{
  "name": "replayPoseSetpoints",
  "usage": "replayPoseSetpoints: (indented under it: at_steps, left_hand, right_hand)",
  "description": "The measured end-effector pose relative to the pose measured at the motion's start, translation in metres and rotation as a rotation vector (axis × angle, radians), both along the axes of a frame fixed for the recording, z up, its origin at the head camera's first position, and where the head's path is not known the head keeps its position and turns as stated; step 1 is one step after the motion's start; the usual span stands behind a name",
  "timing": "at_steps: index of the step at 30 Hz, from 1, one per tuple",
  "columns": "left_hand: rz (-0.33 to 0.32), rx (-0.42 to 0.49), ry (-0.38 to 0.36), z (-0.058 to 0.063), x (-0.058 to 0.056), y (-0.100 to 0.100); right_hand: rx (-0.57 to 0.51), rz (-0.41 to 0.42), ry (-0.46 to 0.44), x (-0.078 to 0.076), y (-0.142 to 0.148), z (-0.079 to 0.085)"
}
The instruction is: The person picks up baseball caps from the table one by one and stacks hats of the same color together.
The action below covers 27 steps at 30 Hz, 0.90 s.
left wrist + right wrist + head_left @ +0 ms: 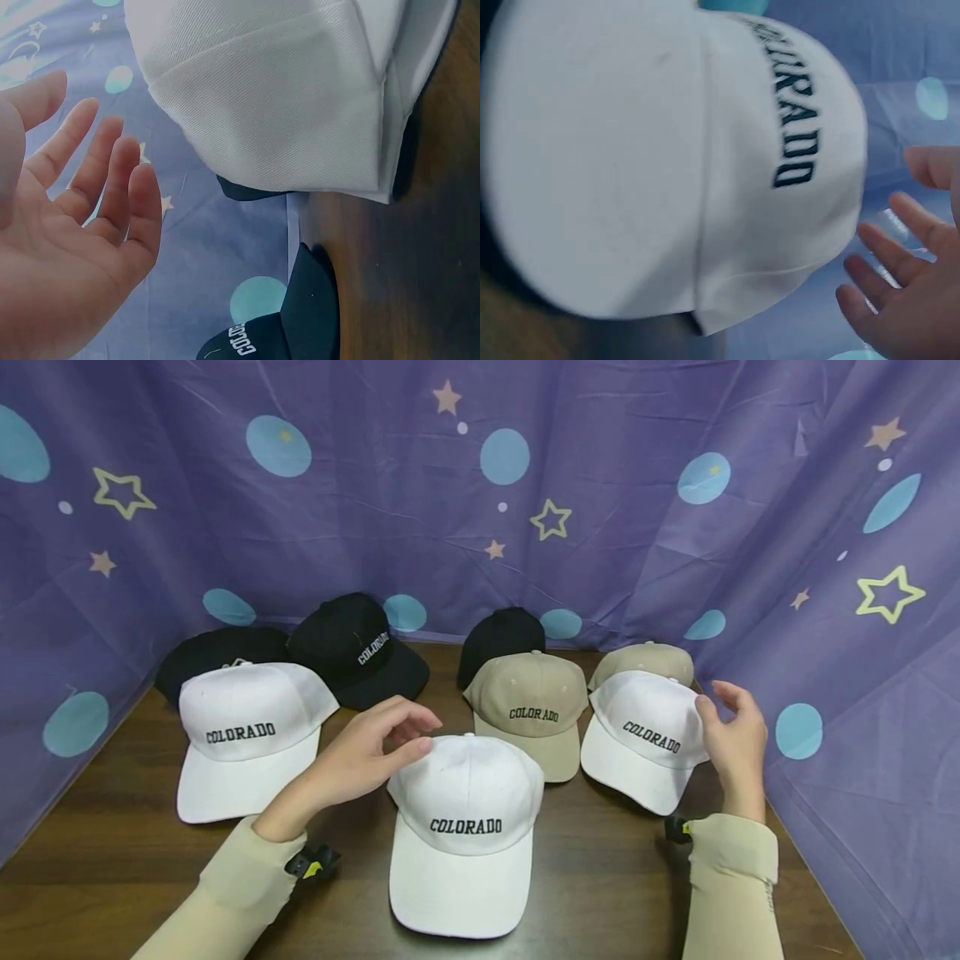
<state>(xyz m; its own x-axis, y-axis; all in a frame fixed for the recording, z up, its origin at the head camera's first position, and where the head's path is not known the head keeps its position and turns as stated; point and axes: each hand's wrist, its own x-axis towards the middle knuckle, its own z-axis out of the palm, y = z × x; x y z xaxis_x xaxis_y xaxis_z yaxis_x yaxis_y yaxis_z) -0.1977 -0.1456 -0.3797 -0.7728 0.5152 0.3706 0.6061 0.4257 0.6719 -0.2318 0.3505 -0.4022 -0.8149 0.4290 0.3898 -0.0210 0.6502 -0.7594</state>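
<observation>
A white cap (467,793) lettered COLORADO sits at the front middle of the table, brim toward me. My left hand (367,747) hovers at the upper left of its crown; the left wrist view shows loose, slightly bent fingers apart from the white fabric (277,105). Another white cap (648,722) stands at the right, its brim angled forward. Beside its crown is my right hand (737,739), holding nothing. In the right wrist view that cap (742,225) fills the left side, and the relaxed fingers (892,255) are close to the crown; contact I cannot tell.
A third white cap (251,727) stands at the left, with black caps (360,652) behind it. A tan cap (528,702) sits right of centre before another black cap (501,639). Part of a second tan cap (645,657) shows behind. A purple curtain (615,568) encloses the wooden table (600,877).
</observation>
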Motion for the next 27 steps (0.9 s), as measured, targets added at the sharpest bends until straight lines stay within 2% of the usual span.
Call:
replayPoseSetpoints:
  at_steps: [3, 7, 10, 13, 17, 21, 27]
  left_hand:
    - [-0.009, 0.002, -0.001, -0.001, 0.000, 0.001]
    - [-0.011, 0.002, -0.008, -0.003, 0.000, 0.002]
    - [-0.004, -0.001, -0.013, -0.004, 0.000, 0.001]
    - [0.002, -0.005, -0.017, -0.004, 0.000, 0.000]
    - [0.001, -0.010, -0.027, -0.004, -0.001, 0.000]
    - [0.001, -0.013, -0.039, -0.005, -0.001, 0.000]
    - [0.000, -0.013, -0.044, -0.006, -0.003, -0.002]
  right_hand:
    - [-0.028, 0.016, -0.125, 0.001, 0.005, -0.007]
    - [-0.044, 0.095, -0.245, 0.000, 0.010, -0.016]
    - [-0.039, 0.113, -0.248, -0.002, 0.012, -0.020]
    - [-0.022, 0.083, -0.241, -0.003, 0.013, -0.022]
    - [-0.038, 0.033, -0.278, -0.001, 0.016, -0.021]
    - [-0.108, -0.005, -0.289, 0.001, 0.016, -0.018]
    - [-0.251, -0.015, -0.238, 0.004, 0.018, -0.007]
